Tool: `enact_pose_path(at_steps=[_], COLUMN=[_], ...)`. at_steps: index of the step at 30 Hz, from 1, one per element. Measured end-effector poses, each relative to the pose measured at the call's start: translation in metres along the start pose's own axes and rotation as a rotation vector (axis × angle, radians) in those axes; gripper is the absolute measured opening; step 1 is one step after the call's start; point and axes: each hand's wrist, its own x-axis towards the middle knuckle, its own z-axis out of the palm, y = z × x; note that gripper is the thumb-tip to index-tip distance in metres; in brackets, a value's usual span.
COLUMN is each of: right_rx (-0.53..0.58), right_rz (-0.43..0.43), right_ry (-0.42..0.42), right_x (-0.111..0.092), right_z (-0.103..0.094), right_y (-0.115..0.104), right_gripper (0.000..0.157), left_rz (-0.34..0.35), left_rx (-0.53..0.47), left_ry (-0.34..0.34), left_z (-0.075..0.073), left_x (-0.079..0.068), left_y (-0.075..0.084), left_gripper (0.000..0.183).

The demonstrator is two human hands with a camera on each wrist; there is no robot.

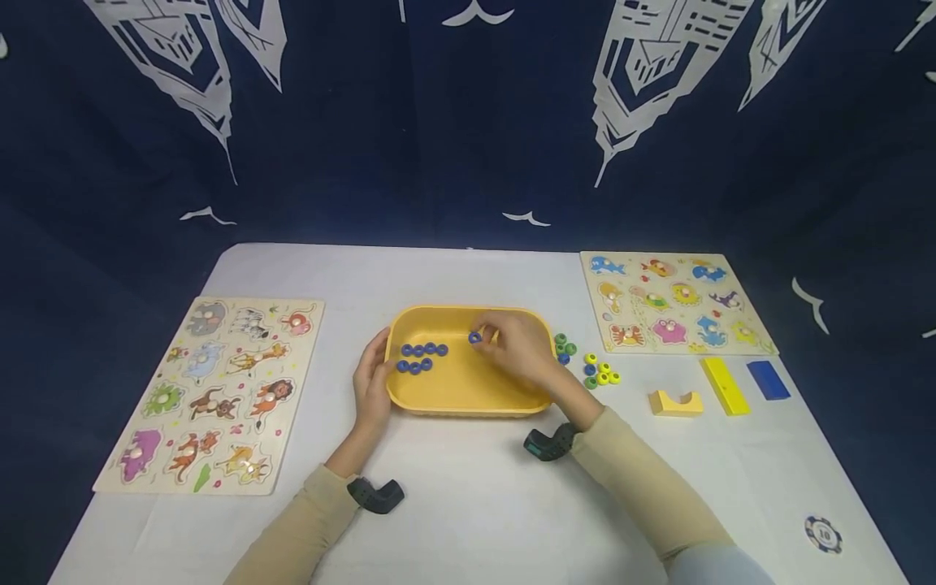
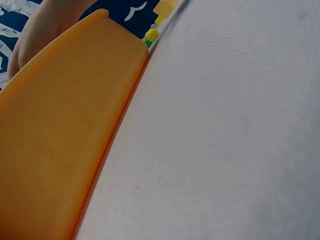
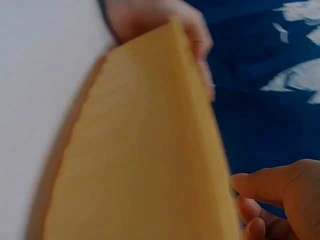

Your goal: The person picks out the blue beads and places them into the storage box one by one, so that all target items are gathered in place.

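A yellow tray [image 1: 468, 406] lies on the table in front of me. My left hand [image 1: 371, 386] holds its left end, the thumb at the rim; the right wrist view also shows this left hand [image 3: 160, 20] at the tray's far end. Over the tray's right half, my right hand [image 1: 515, 345] pinches a blue bead [image 1: 475, 337] between thumb and fingertips. Inside the tray at left, blue beads form two rows: several in the back row [image 1: 430, 348] and three in the front row [image 1: 415, 368]. The right wrist view shows my right hand [image 3: 295, 195] beyond the tray wall [image 3: 135, 140].
Green beads [image 1: 561, 339], yellow beads [image 1: 603, 378] and a few blue beads [image 1: 589, 370] lie right of the tray. Farther right are an arched block [image 1: 676, 405], a yellow block [image 1: 725, 386], a blue block [image 1: 769, 380] and a poker chip [image 1: 823, 535]. Animal puzzle boards [image 1: 241, 341] [image 1: 636, 296] flank these.
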Motion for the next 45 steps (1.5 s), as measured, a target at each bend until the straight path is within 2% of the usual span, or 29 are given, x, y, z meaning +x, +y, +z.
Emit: enact_pose_path(at_steps=[3,9,13,17,20,22,25,28,31,34,36,39,45], right_rx=[-0.039,-0.171,-0.222,-0.232,-0.178,-0.118,-0.02,0.041,0.084,0.085,0.068,0.031,-0.044], right_rz=[-0.005,-0.072,-0.065,-0.047,-0.047,-0.066,-0.114,-0.144,-0.111,-0.029,0.033,0.116,0.213], right_ry=[-0.087,-0.151,-0.191,-0.217,-0.163,-0.087,0.073,0.262,0.429,0.537,0.571,0.58,0.504], right_x=[0.011,0.02,0.022,0.019,0.012,0.004,-0.012,-0.029,-0.048,-0.064,-0.072,-0.082,-0.088], right_z=[0.017,0.042,0.051,0.051,0.044,0.036,0.021,0.005,-0.008,-0.017,-0.02,-0.02,-0.014], right_y=[-0.006,-0.016,-0.019,-0.022,-0.024,-0.023,-0.016,0.001,0.023,0.046,0.06,0.076,0.094], right_gripper=[0.019,0.018,0.018,0.023,0.025,0.024,0.023,0.022,0.021,0.021,0.022,0.023,0.024], left_rz=[-0.006,-0.009,-0.018,-0.02,-0.02,-0.018,-0.011,-0.003,-0.002,-0.003,-0.002,0.0,0.0], left_rx=[-0.003,0.002,-0.009,-0.02,-0.021,-0.012,0.0,0.007,0.014,0.019,0.019,0.018,0.018], left_ry=[0.001,-0.007,-0.01,-0.003,0.003,0.005,0.009,0.008,0.008,0.012,0.01,0.0,-0.004], left_z=[0.001,0.003,0.005,0.005,0.004,0.004,0.004,0.004,0.004,0.003,0.002,0.002,0.001], left_x=[0.0,-0.001,-0.001,-0.002,-0.003,-0.003,-0.003,-0.003,-0.002,-0.002,-0.001,-0.001,-0.001], left_y=[-0.002,0.002,0.003,0.002,0.002,0.002,0.003,0.004,0.006,0.006,0.007,0.007,0.006], left_gripper=[0.047,0.048,0.048,0.048,0.048,0.048,0.048,0.047,0.047,0.047,0.047,0.047,0.048])
